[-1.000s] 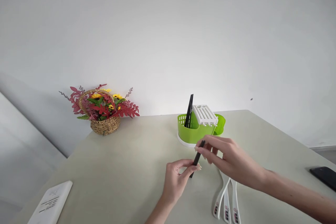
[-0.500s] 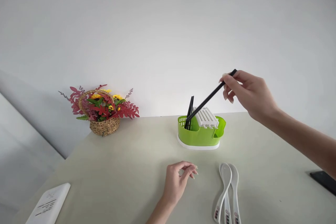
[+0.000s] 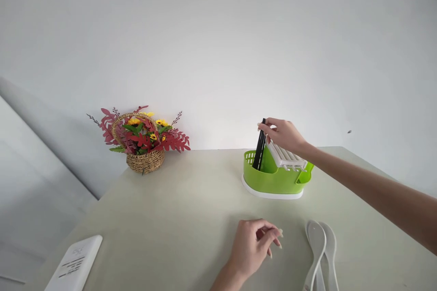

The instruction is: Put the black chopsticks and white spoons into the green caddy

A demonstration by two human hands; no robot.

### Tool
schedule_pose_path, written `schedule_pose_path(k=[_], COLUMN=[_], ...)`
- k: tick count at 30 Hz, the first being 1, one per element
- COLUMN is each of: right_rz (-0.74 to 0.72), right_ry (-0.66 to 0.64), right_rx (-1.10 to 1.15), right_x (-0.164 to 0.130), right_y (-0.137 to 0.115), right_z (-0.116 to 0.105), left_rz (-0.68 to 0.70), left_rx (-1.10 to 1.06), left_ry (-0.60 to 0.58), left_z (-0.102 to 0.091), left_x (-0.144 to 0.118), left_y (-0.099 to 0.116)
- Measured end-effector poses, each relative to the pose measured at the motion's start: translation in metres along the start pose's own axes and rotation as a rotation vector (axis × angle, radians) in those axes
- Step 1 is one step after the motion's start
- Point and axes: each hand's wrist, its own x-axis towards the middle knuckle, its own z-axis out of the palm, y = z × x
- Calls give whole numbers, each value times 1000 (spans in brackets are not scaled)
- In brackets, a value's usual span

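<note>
Flower basket point(image 3: 143, 143) far left on my desk point(image 3: 177, 209) | left hand point(image 3: 254, 248) rests loosely curled, holding nothing | right hand point(image 3: 283, 135) pinches black chopsticks point(image 3: 260, 150) standing in green caddy point(image 3: 273, 177) | white spoons point(image 3: 319, 252) lie unsorted, right.

Black chopsticks point(image 3: 260, 146) stand nearly upright, apparently bunched, in the green holder's point(image 3: 271, 181) left compartment

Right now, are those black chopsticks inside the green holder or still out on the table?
Inside. The black chopsticks stand nearly upright in the green holder, lower ends hidden behind its wall, while the right hand touches their tops.
</note>
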Motion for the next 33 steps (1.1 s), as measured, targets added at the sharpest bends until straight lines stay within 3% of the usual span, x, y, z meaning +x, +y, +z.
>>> schedule_pose_path(k=[4, 11, 17, 21, 28, 31, 33], right_rz=[8, -56, -208, -307, -26, 134, 222], right_ry=[-25, 132, 72, -67, -279, -387, -380], right_rx=[-57, -87, -145, -254, -297, -184, -96], right_x=[6, -4, -65, -122, -196, -217, -229], right_y=[6, -4, -21, -6, 49, 78, 99], right_z=[12, 5, -22, -39, -63, -67, -64], left_rz=[-2, -3, 3, 19, 51, 50, 41], left_rx=[16, 24, 33, 42, 71, 67, 58], left_ry=[-8, -2, 3, -3, 7, 6, 2], left_z=[2, 2, 1, 0, 1, 1, 1], left_x=[2, 3, 2, 1, -3, -3, -3], left_y=[0, -2, 0, -1, -4, -4, -4])
